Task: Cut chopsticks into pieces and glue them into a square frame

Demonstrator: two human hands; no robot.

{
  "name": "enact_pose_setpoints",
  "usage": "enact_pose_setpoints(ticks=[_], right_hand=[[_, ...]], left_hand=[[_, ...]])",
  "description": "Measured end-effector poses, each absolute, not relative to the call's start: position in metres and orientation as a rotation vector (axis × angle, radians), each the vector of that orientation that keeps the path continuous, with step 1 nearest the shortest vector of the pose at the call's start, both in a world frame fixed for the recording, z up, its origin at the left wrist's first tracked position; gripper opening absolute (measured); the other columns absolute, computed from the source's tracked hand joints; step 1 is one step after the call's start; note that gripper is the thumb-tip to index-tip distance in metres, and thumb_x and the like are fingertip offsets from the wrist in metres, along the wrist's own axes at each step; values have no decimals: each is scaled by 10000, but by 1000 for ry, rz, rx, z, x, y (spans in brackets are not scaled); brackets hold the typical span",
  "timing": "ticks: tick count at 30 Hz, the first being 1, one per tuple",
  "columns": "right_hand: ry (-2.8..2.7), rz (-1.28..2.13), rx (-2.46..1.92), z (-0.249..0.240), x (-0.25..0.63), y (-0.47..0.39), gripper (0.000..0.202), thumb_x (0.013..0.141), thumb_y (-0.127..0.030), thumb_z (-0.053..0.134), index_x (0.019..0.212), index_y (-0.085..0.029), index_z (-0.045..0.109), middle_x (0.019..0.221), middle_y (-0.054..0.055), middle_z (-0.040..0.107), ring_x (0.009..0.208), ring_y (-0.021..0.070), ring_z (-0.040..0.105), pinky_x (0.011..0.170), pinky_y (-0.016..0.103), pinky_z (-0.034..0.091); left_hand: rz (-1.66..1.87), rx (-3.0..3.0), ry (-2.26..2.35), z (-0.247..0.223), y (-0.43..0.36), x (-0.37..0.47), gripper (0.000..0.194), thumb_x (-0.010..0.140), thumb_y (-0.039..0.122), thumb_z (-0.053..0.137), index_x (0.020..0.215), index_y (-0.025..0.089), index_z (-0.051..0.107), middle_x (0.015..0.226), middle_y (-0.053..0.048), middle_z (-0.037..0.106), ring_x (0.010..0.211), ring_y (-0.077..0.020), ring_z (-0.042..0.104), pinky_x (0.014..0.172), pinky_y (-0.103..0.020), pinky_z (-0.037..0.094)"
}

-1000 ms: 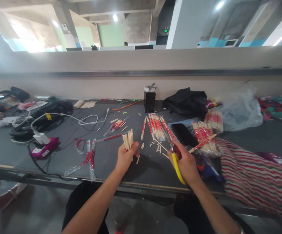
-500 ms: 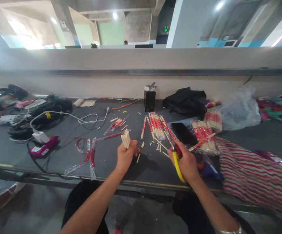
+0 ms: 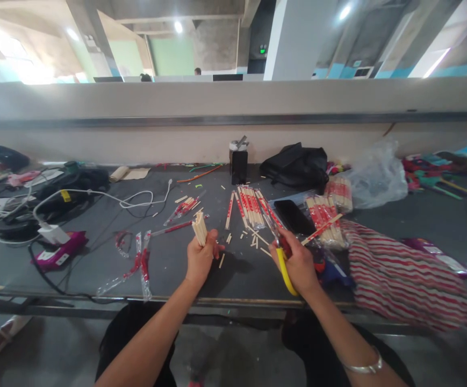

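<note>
Upright in my left hand (image 3: 201, 259) is a bundle of pale wooden sticks (image 3: 199, 228), with my fingers wrapped round its lower part. My right hand (image 3: 299, 263) grips yellow-handled scissors (image 3: 285, 269), whose blades point up and away from me. Between and beyond the hands, red-and-white wrapped sticks (image 3: 251, 207) lie in a fan on the dark table (image 3: 233, 285). Short cut pieces of stick (image 3: 254, 239) are scattered nearer to me. Several torn red and clear wrappers (image 3: 144, 263) lie left of my left hand.
Behind the sticks stands a black phone (image 3: 239, 167); another phone (image 3: 293, 216) lies beside packed sticks (image 3: 325, 217). A black bag (image 3: 295, 165), a clear plastic bag (image 3: 378, 180) and striped cloth (image 3: 406, 274) are at the right. White cable (image 3: 96, 192) and a purple pack (image 3: 62, 251) are at the left.
The whole view has shifted, so the table things appear further left. Both hands keep their hold on the sticks and the scissors, with little visible movement against the table.
</note>
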State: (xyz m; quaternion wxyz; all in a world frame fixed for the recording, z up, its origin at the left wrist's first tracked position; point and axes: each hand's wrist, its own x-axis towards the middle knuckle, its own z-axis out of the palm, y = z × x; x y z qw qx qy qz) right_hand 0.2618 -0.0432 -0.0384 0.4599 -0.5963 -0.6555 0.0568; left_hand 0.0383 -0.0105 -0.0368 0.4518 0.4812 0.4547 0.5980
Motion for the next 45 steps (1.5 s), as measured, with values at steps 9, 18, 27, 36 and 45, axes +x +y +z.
enact_pose_setpoints(ticks=[9,18,27,36,45], right_hand=[[-1593,116,-1442,-38,263,-43,372,816,-299,583,1170,-186,573,985,75,696,777,195,659,746,315,519],[-1600,91,-1430,-41,263,-43,369,802,-255,590,1166,-193,578,1008,72,694,820,199,663,774,317,518],[-1590,189,-1421,-42,264,-42,399,792,-272,609,1181,-192,568,988,66,692,792,193,661,766,322,523],[-1592,198,-1447,-36,264,-46,389,801,-266,586,1180,-183,563,935,62,695,749,189,653,745,321,518],[-1540,184,-1398,-36,264,-45,350,808,-244,558,1148,-164,571,1039,97,682,847,197,656,790,317,510]], left_hand=[[1445,1258,1168,-38,-12,39,388,830,482,550,594,189,457,411,81,401,442,-94,498,622,-260,510],[1404,1276,1166,-39,-12,38,402,822,499,542,576,192,458,430,74,422,434,-83,443,674,-268,508],[1490,1238,1106,-38,-13,40,447,831,509,534,538,196,410,427,73,375,436,-82,438,610,-253,491],[1421,1280,1243,-39,-14,43,450,812,553,542,571,183,453,431,60,415,444,-90,474,484,-212,412],[1357,1235,1289,-44,-11,41,453,794,576,552,599,186,427,443,73,403,425,-80,439,440,-198,366]])
